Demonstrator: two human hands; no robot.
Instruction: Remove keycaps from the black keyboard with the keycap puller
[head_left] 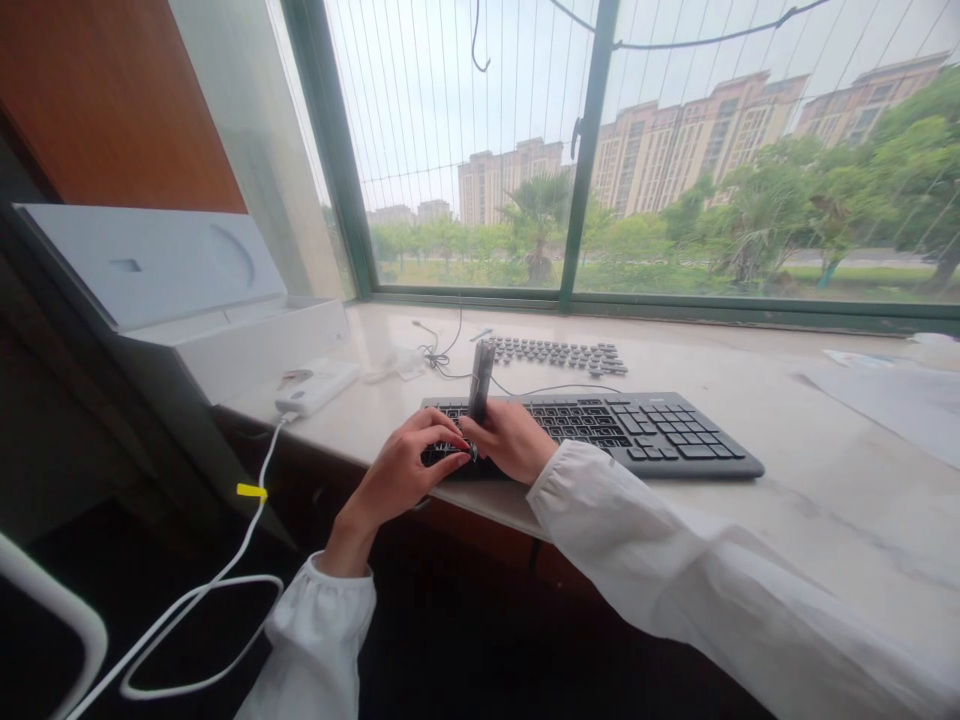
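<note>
A black keyboard (660, 425) lies along the front of the pale counter; bare key sockets show over its main section, while caps sit on the number pad side. My right hand (514, 438) is closed around a dark, narrow upright tool (481, 380) above the keyboard's left part; its exact kind is unclear. Close against it, my left hand (412, 455) has thumb and fingertips pinched at the tool's lower end, and what they hold is hidden. Behind the keyboard, loose keycaps (559, 355) are laid out in rows.
An opened white box (255, 345) stands at the left, beside a white power strip (319, 388) with its white cord (259, 510) hanging down. A thin dark cable (442, 360) lies behind my hands. Paper (892, 400) rests at the right, and a window (465, 230) backs the counter.
</note>
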